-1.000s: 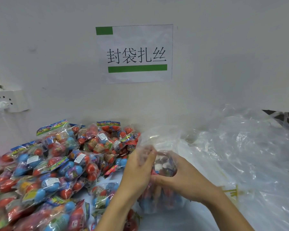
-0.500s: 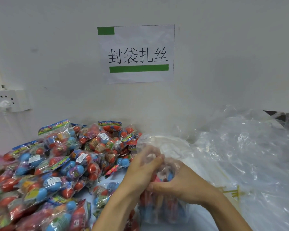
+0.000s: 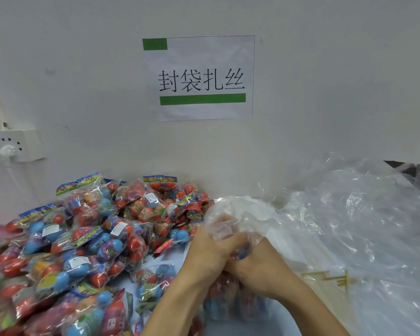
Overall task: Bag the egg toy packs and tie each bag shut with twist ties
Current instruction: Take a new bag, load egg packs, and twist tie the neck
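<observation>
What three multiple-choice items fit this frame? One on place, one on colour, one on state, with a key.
1. Where does the pile of egg toy packs lie relative to the hands?
A. To their left
B. To their right
C. Behind the wall sign

2. What colour is the bar under the characters on the wall sign?
A. Red
B. Green
C. Blue

3. What are the two hands doing with the clear bag?
A. Resting flat beside it
B. Gripping its gathered neck
C. Holding it overhead

Key:
1 A: the packs fill the table left of the left hand and right hand.
2 B: a green bar runs below the characters.
3 B: both hands close round the bunched plastic above the packs inside.
</observation>
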`<state>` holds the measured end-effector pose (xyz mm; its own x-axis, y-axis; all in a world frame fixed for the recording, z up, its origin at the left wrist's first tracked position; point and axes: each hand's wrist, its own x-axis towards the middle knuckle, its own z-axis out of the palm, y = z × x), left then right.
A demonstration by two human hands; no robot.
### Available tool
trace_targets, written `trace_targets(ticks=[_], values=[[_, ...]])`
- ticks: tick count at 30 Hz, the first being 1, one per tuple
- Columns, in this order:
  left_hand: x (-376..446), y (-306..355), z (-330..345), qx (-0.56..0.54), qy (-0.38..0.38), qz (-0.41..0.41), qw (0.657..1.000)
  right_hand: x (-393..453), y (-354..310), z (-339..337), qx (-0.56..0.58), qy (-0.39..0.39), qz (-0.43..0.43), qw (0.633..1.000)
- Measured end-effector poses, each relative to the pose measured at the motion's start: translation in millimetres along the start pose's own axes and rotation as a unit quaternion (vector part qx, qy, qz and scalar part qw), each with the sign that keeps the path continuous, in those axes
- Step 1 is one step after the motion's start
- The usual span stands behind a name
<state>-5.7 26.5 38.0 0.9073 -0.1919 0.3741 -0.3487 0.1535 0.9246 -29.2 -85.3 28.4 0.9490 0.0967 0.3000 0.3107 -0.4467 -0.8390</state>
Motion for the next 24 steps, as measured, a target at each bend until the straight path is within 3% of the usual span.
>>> trace_targets(ticks=[5,8,11,14,17,24], values=[[1,-1,-10,0.071,-0.018,0.002,0.997,2,-2,-10,0.022,0.024,0.042,0.999],[1,-4,-17,0.154,0.002,-0.033,0.988,5,5,-25,0.066,0.128,0.097,0.985],[1,-6,-23,0.15,0.011,-0.056,0.987,8,11,-39,0.124,0.195,0.138,0.963],[-1,-8,-21,0.151,-0.035,-0.08,0.985,8,10,-43,0.202,0.196,0.157,0.947],[-3,-16,-13,0.076,-0.066,-0.096,0.99,8,5,-36,0.252,0.181,0.159,0.937],[3,-22,-16,0.06,-0.035,-0.089,0.994,6,-5,-26,0.297,0.164,0.154,0.928]])
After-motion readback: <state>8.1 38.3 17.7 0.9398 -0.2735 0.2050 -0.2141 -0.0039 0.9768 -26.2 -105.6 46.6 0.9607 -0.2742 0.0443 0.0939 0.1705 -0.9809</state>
